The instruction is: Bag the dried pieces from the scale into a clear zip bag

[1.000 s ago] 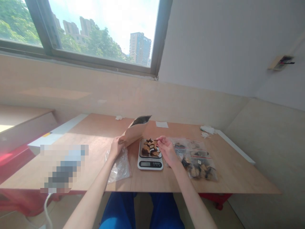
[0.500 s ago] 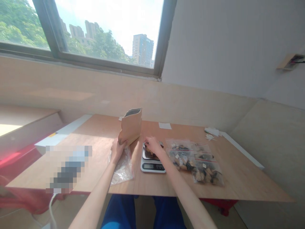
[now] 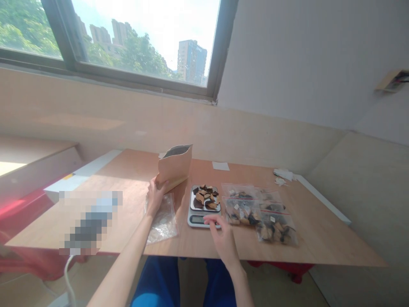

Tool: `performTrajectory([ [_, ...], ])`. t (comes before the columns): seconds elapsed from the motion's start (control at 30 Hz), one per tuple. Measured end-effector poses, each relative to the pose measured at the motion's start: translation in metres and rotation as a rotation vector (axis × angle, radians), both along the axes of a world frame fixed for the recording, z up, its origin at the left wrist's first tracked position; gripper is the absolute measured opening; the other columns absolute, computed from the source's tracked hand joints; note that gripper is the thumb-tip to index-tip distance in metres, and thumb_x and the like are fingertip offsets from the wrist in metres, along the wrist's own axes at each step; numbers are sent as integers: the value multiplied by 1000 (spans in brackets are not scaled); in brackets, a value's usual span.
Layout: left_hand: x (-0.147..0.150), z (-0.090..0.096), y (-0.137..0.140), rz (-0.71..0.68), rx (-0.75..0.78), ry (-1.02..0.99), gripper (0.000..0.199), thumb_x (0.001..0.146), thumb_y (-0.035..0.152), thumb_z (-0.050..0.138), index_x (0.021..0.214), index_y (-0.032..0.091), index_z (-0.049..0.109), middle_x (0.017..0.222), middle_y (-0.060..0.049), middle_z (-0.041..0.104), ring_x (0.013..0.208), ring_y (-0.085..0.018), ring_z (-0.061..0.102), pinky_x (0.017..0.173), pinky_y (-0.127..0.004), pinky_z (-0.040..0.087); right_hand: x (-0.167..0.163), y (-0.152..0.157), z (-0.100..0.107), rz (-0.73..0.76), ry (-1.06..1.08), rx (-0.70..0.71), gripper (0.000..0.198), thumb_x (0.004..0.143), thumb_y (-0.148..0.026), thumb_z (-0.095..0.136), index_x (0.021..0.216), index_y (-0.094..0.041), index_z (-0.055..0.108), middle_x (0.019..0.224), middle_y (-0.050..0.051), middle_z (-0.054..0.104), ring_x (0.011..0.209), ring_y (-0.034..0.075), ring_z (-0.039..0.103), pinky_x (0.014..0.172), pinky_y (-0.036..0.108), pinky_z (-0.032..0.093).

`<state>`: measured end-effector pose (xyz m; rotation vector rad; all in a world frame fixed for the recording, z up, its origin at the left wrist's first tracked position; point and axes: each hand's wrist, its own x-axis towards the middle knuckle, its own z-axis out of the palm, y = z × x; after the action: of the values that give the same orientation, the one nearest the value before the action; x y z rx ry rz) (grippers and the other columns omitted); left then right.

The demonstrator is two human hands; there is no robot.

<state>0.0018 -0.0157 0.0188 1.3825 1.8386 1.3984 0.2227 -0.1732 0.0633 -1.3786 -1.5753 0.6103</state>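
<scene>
My left hand (image 3: pixel 155 192) grips the lower left side of a brown kraft paper bag (image 3: pixel 174 168), which stands tilted with its mouth open and its dark lining showing. Below that hand lies a clear plastic zip bag (image 3: pixel 164 219), flat on the table. On the white digital kitchen scale (image 3: pixel 191 216) rests a loose heap of dried brown and dark slices (image 3: pixel 207 198). My right hand (image 3: pixel 223 234) is at the scale's front panel, fingers stretched over the buttons and part of the display. It holds nothing that I can see.
Several clear zip bags of dried pieces (image 3: pixel 276 226) lie right of the scale. A white paper (image 3: pixel 220 166) and a small pile of white scraps (image 3: pixel 283 175) sit toward the back. A blurred-out object with a white cable (image 3: pixel 68 277) is at the left of the wooden table (image 3: pixel 332 238).
My right hand has moved back from the slices on the scale's plate to its front panel, uncovering the heap. The left hand still holds the paper bag.
</scene>
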Motion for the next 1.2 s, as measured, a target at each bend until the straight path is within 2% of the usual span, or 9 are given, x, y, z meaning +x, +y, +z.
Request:
performTrajectory([
  [0.1,-2,-4,0,-26,31,-61,55,70,53,53,117,25,44,112,-8,54,101,-28,53,78,-38,44,3,-26,0,103,11,-189,24,86,-26,39,87,-21,63,84,3,64,84,18,58,79,29,41],
  [0.23,-2,-6,-1,-48,126,-202,55,72,48,55,119,25,39,121,-8,49,108,-23,50,85,-35,42,17,-44,14,190,-96,-508,25,83,-34,45,98,-24,63,92,3,63,87,18,57,81,29,41],
  [0.33,-1,-6,-1,-42,185,-253,54,72,45,56,118,24,38,123,-9,47,114,-22,45,88,-34,42,26,-51,19,182,-133,-612,29,81,-36,47,103,-24,61,94,4,63,87,18,57,80,29,42],
  [0.47,-2,-9,1,5,233,-253,54,69,44,57,115,24,36,123,-9,42,111,-21,46,86,-31,44,26,-52,14,177,-153,-644,31,81,-34,47,106,-23,59,96,5,63,87,18,57,79,29,42],
  [0.6,-2,-11,2,77,299,-259,53,67,44,61,108,23,34,115,-8,40,96,-18,48,80,-31,44,21,-51,8,184,-150,-649,31,80,-34,47,107,-23,59,98,5,63,86,17,58,78,28,42],
  [0.93,3,-6,-4,137,498,-141,52,61,41,68,94,21,34,96,-2,36,75,-13,40,73,-32,42,17,-53,11,188,-125,-613,30,80,-36,48,104,-25,61,94,5,64,85,18,59,77,27,43],
  [1.1,5,-5,-5,165,572,8,54,58,42,70,92,19,35,96,-4,35,77,-14,40,76,-35,41,17,-54,10,197,-116,-596,29,81,-37,46,103,-25,62,95,4,65,89,19,58,77,26,42],
  [1.2,7,3,-11,209,599,-58,54,59,40,70,95,19,35,96,-3,36,75,-13,40,75,-33,40,18,-54,9,193,-133,-590,29,83,-38,44,102,-25,61,93,4,64,88,19,58,78,27,42],
])
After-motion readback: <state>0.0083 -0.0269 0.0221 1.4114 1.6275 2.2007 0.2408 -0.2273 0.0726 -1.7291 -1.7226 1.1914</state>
